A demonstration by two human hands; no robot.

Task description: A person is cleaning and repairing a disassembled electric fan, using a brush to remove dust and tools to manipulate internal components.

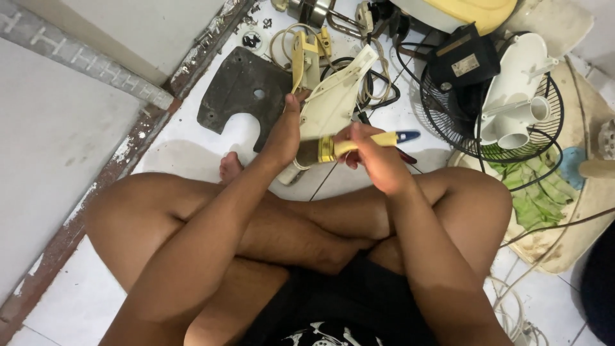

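**Brushing the cream plastic cover over your lap**

You sit cross-legged on the white tile floor (77, 288), and both your hands meet in the middle of the frame, a little above your knees. Your left hand (285, 131) grips the cream plastic cover (333, 96) by its lower left edge; the fingers are closed around it and the cover stands tilted, its narrow end pointing to the upper right. Your right hand (375, 157) is clenched on the yellow handle of a paintbrush (339, 147), and the dark bristles touch the lower part of the cover, just beside your left thumb.

To do this step well, I think you should keep the cover steady with the left hand and let only the brush move. Hold the brush flat against the surface, so that the bristles reach into the ribs and corners. Short strokes away from your body seem better, because the dust then falls on the floor and not on your legs. Turn the cover a little at a time; the back side is hidden from this view, so I cannot tell if it is clean.

Above the cover, in the upper middle, lie a dark flat plate (240, 90) and a bundle of wires (378, 83). In the upper right stands a black fan grille (448, 122) with a white plastic part (519, 96) resting on it, and a green cloth (535, 192) is below it.
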